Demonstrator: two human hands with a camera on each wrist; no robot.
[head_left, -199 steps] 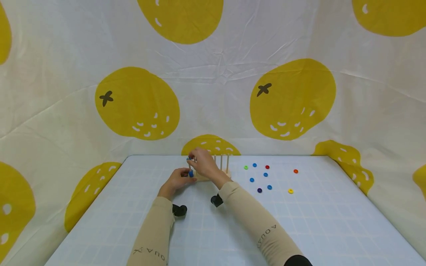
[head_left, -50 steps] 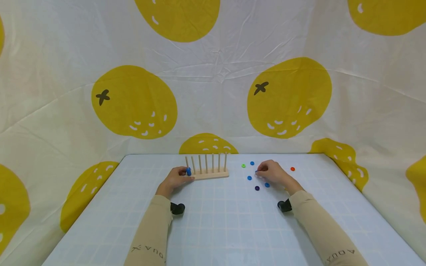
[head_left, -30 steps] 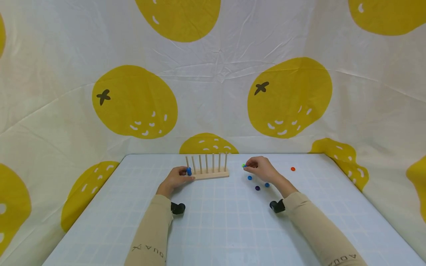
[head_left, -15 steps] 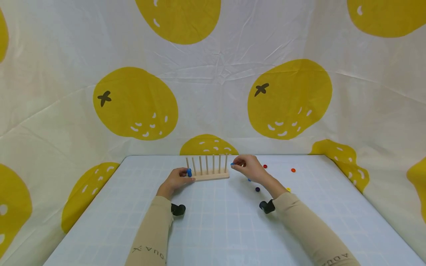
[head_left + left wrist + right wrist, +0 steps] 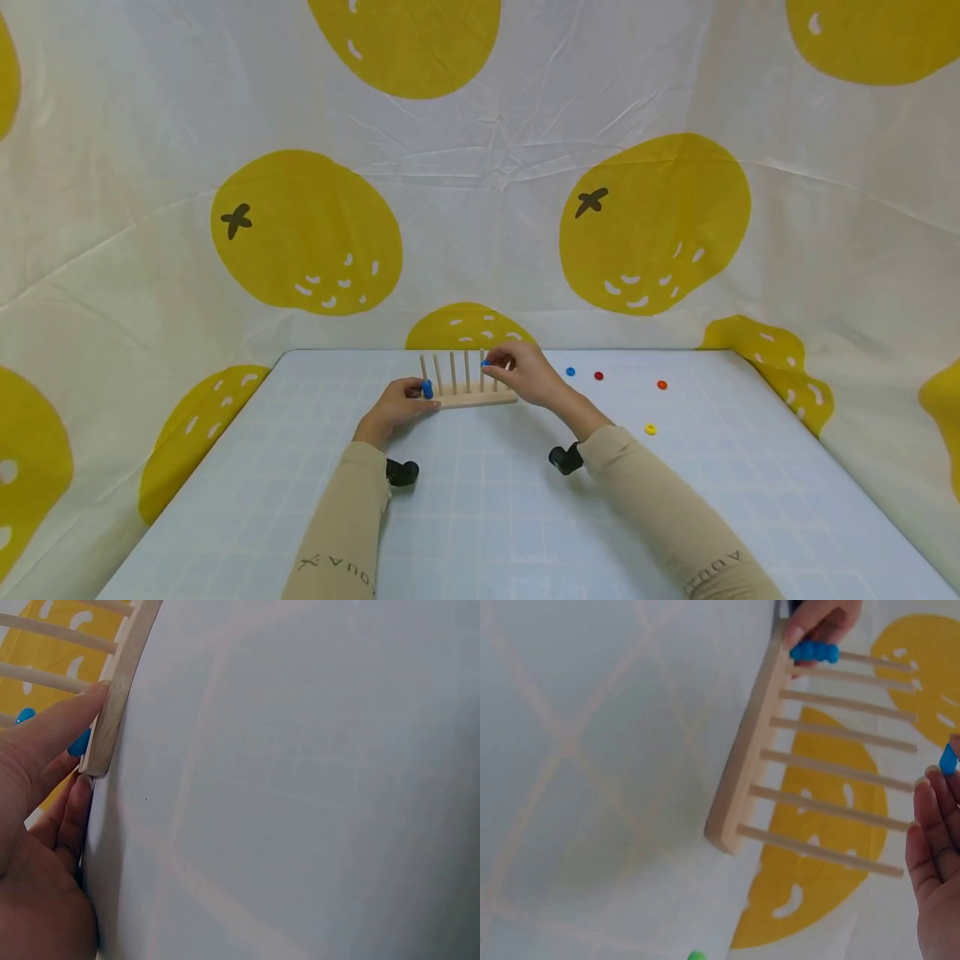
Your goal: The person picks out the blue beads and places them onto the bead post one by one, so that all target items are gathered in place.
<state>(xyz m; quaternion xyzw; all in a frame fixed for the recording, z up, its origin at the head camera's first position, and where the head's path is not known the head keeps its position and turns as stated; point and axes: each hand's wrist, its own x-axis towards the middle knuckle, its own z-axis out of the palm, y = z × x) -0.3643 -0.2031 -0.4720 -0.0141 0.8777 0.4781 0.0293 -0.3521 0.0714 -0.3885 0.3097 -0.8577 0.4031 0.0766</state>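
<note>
A wooden peg rack (image 5: 478, 400) with a row of upright pegs stands toward the back of the table. My left hand (image 5: 395, 407) grips its left end, thumb on the front of the base and fingers behind, as the left wrist view shows on the wooden base (image 5: 116, 712). Several blue rings (image 5: 815, 652) are stacked low on the leftmost peg. Between thumb and fingertips, my right hand (image 5: 528, 375) pinches one blue ring (image 5: 948, 760), held near the peg tops over the right half of the rack. The other pegs seen in the right wrist view are bare.
Right of the rack lie loose rings: a blue one (image 5: 570, 372), a red one (image 5: 598, 376), an orange one (image 5: 662, 385) and a yellow one (image 5: 650, 429). A green ring (image 5: 697, 955) shows at the right wrist view's bottom edge. The right forearm hides part of the table.
My right hand left the leftmost peg, went right to the loose rings, picked up a blue ring and carried it left to the rack. My left hand stays at the rack's end.
</note>
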